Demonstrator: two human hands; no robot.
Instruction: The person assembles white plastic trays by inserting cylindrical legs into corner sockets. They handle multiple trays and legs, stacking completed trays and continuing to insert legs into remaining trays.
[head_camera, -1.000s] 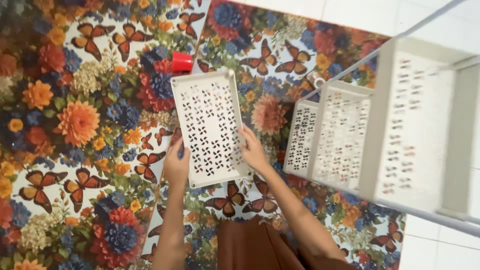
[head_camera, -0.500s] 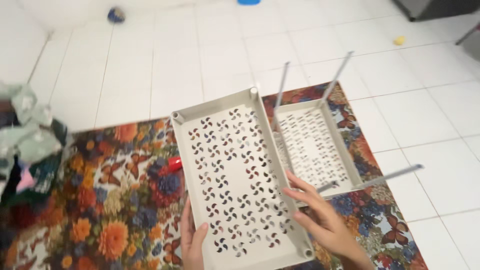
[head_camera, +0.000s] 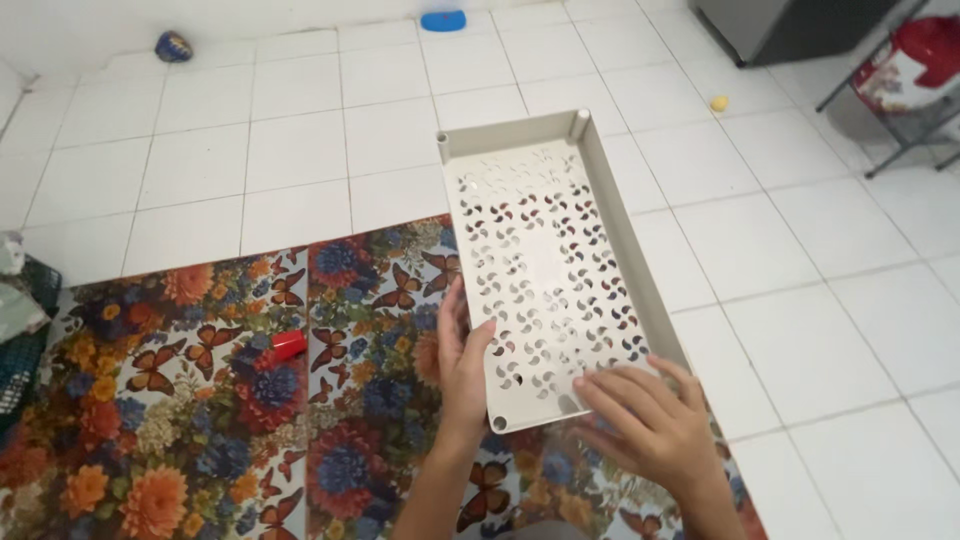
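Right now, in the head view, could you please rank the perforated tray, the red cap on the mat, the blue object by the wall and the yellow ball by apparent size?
1. Perforated tray, held close to the camera.
2. Blue object.
3. Red cap.
4. Yellow ball.
The blue object lies farther off, so its rank over the cap is unsure.

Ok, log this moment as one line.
left hand: grips white perforated tray edge | right hand: on tray's near corner | floral mat beneath
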